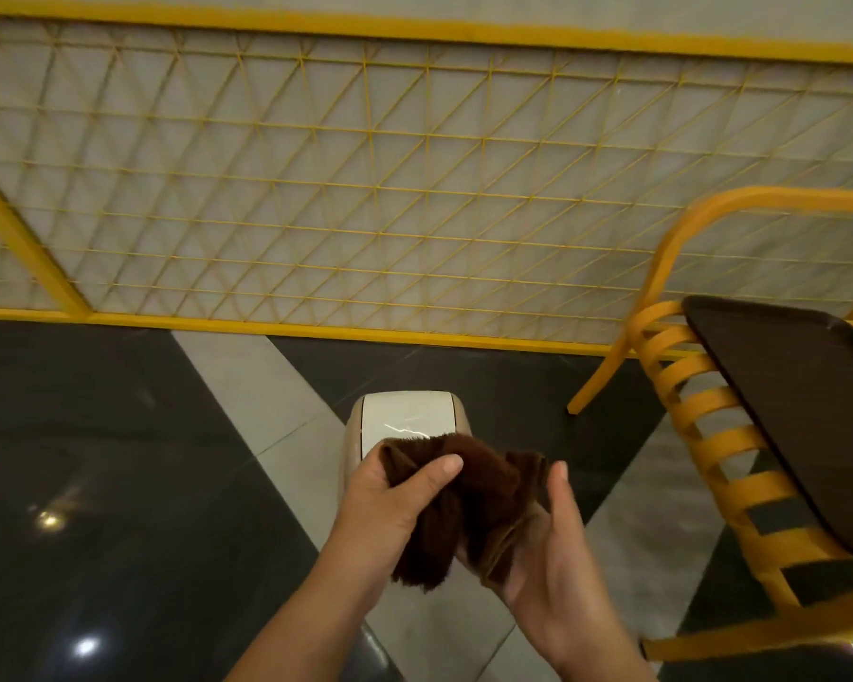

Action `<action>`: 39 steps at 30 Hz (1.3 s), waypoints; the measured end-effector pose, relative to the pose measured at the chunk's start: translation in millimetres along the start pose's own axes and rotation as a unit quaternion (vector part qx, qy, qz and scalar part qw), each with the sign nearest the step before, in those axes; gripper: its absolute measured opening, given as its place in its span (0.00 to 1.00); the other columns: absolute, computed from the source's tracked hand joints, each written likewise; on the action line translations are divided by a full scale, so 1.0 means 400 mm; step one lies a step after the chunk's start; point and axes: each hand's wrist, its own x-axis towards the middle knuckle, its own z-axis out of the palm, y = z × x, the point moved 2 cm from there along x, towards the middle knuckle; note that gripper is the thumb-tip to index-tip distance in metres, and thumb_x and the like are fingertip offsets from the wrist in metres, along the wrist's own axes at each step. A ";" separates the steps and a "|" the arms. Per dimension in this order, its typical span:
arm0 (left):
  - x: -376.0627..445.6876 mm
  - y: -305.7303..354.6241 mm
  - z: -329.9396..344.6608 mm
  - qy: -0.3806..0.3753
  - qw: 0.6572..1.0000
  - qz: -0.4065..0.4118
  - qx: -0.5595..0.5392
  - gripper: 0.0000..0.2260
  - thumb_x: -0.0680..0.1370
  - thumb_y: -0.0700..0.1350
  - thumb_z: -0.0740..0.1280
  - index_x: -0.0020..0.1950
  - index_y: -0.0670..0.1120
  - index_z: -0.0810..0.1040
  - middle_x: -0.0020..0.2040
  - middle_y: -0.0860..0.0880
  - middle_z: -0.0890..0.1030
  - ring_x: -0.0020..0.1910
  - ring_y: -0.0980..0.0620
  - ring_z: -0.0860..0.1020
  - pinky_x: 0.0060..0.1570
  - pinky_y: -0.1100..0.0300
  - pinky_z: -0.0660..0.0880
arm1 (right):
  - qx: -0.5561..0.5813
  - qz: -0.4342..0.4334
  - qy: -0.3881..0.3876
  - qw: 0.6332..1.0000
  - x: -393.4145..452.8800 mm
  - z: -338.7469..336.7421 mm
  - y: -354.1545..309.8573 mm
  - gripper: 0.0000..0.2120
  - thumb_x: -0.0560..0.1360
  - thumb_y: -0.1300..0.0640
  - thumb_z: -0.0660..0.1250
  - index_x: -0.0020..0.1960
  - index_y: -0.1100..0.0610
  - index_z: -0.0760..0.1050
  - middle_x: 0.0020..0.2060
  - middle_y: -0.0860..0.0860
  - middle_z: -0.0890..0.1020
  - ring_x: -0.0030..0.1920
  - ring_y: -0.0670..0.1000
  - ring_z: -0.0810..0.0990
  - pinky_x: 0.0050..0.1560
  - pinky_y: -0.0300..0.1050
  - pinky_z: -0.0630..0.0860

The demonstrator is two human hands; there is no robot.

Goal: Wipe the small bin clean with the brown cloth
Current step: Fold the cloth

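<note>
Hands [464,524] both gripping brown cloth [469,489] above small bin [405,420], yellow chair [700,435] just right, mesh fence [365,189] behind.

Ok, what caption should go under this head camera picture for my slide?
Both hands, left hand and right hand, hold the brown cloth above the small bin.

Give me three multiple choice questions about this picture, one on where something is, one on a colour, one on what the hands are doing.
1. Where is the small bin?
A. On the floor beyond the hands
B. On the chair
C. Hung on the fence

2. What colour is the chair frame?
A. Blue
B. Yellow
C. White

3. What is the brown cloth doing?
A. Lying on the floor
B. Draped on the fence
C. Held in both hands

Answers: A, it stands on the tiles; B, matching the mesh fence; C, left hand grips it, right hand cradles it.
</note>
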 end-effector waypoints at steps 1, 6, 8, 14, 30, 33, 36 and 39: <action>-0.002 0.011 -0.003 0.008 1.000 0.000 0.017 0.18 0.66 0.53 0.75 0.53 0.48 0.81 0.47 0.49 0.85 0.50 0.50 0.83 0.53 0.51 0.79 | -0.003 0.006 -0.010 1.000 -0.008 0.003 -0.004 0.31 0.73 0.33 0.54 0.61 0.54 0.78 0.56 0.57 0.83 0.58 0.58 0.81 0.59 0.57 0.74; 0.020 0.058 -0.046 0.088 0.993 -0.012 0.083 0.11 0.76 0.53 0.68 0.53 0.48 0.80 0.48 0.47 0.84 0.49 0.48 0.82 0.54 0.49 0.78 | -0.067 0.005 0.066 0.996 -0.012 -0.022 -0.042 0.20 0.73 0.48 0.67 0.60 0.59 0.78 0.50 0.59 0.84 0.52 0.60 0.83 0.58 0.57 0.76; 0.041 0.068 -0.071 0.108 0.989 -0.019 0.101 0.11 0.78 0.54 0.65 0.53 0.48 0.79 0.50 0.46 0.82 0.50 0.47 0.80 0.55 0.49 0.76 | -0.069 0.012 0.101 0.992 -0.002 -0.046 -0.069 0.16 0.78 0.50 0.62 0.58 0.59 0.78 0.49 0.60 0.84 0.49 0.60 0.84 0.49 0.54 0.78; 0.130 0.030 -0.109 0.088 0.991 -0.089 0.047 0.10 0.79 0.48 0.64 0.56 0.45 0.79 0.53 0.43 0.83 0.52 0.43 0.81 0.57 0.44 0.76 | -0.120 0.002 0.178 0.977 0.074 -0.094 -0.135 0.10 0.79 0.49 0.60 0.49 0.54 0.76 0.39 0.58 0.86 0.39 0.59 0.85 0.34 0.50 0.78; 0.255 0.038 0.110 -0.130 0.925 -0.262 -0.243 0.29 0.73 0.68 0.55 0.68 0.55 0.71 0.69 0.43 0.74 0.70 0.41 0.69 0.72 0.39 0.57 | -0.369 -0.068 0.107 0.921 0.227 0.028 -0.134 0.13 0.79 0.53 0.61 0.62 0.42 0.74 0.49 0.41 0.81 0.52 0.43 0.80 0.58 0.48 0.78; 0.265 0.036 0.097 -0.018 0.965 -0.257 -0.051 0.33 0.70 0.64 0.65 0.73 0.54 0.65 0.71 0.49 0.71 0.69 0.46 0.69 0.71 0.46 0.60 | -0.329 -0.008 0.109 0.938 0.200 0.023 -0.214 0.10 0.80 0.55 0.60 0.53 0.43 0.78 0.47 0.45 0.83 0.50 0.48 0.81 0.56 0.55 0.79; 0.249 0.053 0.123 -0.048 0.955 -0.292 -0.034 0.36 0.66 0.61 0.74 0.70 0.50 0.69 0.64 0.46 0.78 0.64 0.42 0.75 0.67 0.43 0.66 | -0.195 0.063 0.057 0.977 0.158 0.013 -0.295 0.09 0.79 0.56 0.62 0.55 0.51 0.80 0.48 0.52 0.85 0.50 0.54 0.84 0.56 0.57 0.78; 0.224 0.096 0.194 -0.131 0.924 -0.336 -0.128 0.19 0.72 0.46 0.71 0.62 0.43 0.77 0.55 0.39 0.83 0.56 0.37 0.80 0.63 0.41 0.71 | -0.134 0.093 0.035 0.986 0.120 -0.026 -0.380 0.11 0.76 0.59 0.67 0.57 0.56 0.79 0.50 0.58 0.84 0.51 0.59 0.83 0.56 0.58 0.77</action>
